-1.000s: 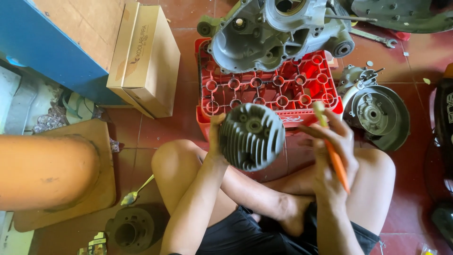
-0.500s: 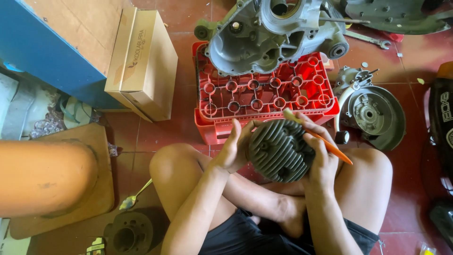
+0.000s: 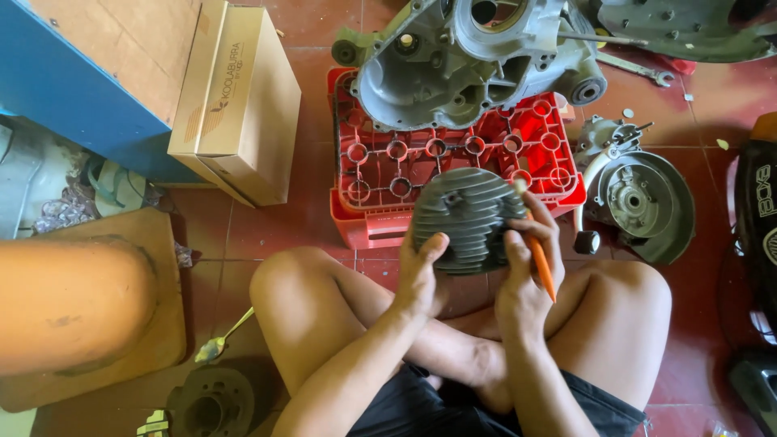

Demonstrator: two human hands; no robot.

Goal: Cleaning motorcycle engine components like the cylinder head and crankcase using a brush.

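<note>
Red floor tiles [image 3: 316, 32] spread under a person sitting cross-legged, knees wide. Between both hands, just above the lap, sits a grey finned engine cylinder [image 3: 469, 217], held up off the floor with its fins facing the camera. The left hand [image 3: 421, 275] cups its lower left edge, thumb pressed on the fins and the other fingers wrapped behind. The right hand [image 3: 530, 267] grips the cylinder's right side, fingers curled over the rim, and also pinches an orange-handled tool [image 3: 541, 263] that slants down along the palm.

Just beyond the cylinder stands a red plastic crate [image 3: 453, 158], and on its far half rests a large grey engine casing [image 3: 469, 61]. Right of the crate, a round metal hub with a cover [image 3: 639, 198] lies on the tiles, and a spanner [image 3: 639, 71] lies farther back. Left of the crate are a tan cardboard box [image 3: 243, 105] and a blue board [image 3: 81, 89]. Near the left knee lie a spoon [image 3: 218, 344] and a dark metal disc [image 3: 210, 405].
</note>
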